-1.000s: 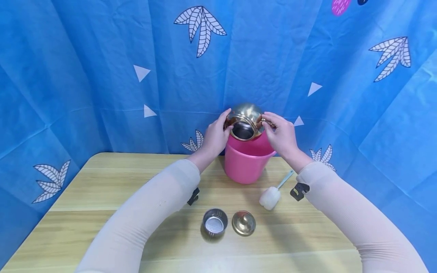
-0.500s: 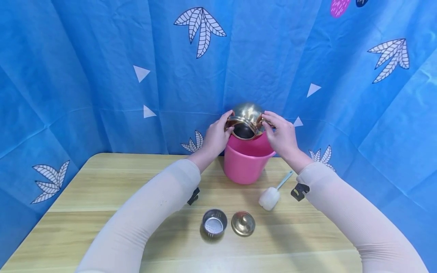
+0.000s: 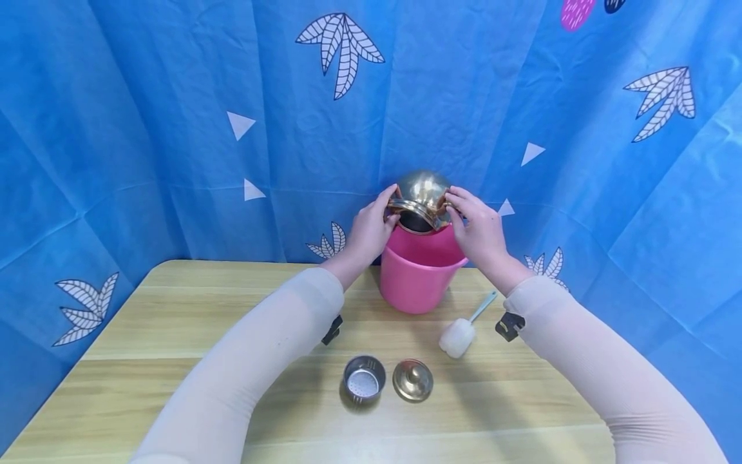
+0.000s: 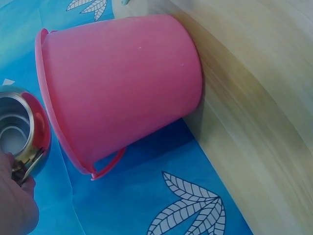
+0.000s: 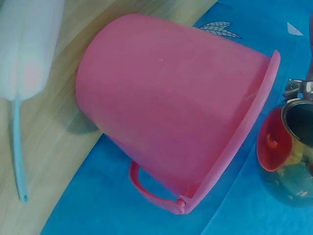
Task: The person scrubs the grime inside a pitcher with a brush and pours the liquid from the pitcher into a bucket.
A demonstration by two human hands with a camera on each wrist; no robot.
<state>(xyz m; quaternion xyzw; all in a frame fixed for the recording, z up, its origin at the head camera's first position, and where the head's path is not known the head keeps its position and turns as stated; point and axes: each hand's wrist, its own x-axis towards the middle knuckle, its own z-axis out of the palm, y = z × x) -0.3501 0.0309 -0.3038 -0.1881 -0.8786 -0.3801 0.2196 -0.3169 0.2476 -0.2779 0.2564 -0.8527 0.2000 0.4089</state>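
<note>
A shiny gold metal teapot [image 3: 426, 188] is tilted over the pink bucket [image 3: 414, 290], its open mouth facing down toward the bucket and the camera. My left hand [image 3: 371, 227] grips the teapot at its left side by the rim. In the left wrist view, fingers [image 4: 17, 203] curl round a metal fitting beside the teapot's mouth. On the other side my right hand [image 3: 480, 225] pinches a part sticking out from the teapot; which part it is I cannot tell. The right wrist view shows the teapot [image 5: 281, 166] at its edge, the right hand out of sight.
On the wooden table [image 3: 191, 322] stand a steel strainer cup [image 3: 364, 379] and a gold lid [image 3: 413, 380] side by side. A white sponge brush [image 3: 458, 336] with a light blue handle lies right of the bucket. A blue curtain [image 3: 191, 129] hangs behind.
The teapot has tipped further over, its mouth turning more downward and its round body rising a little. Both hands keep their hold. The things on the table have stayed put.
</note>
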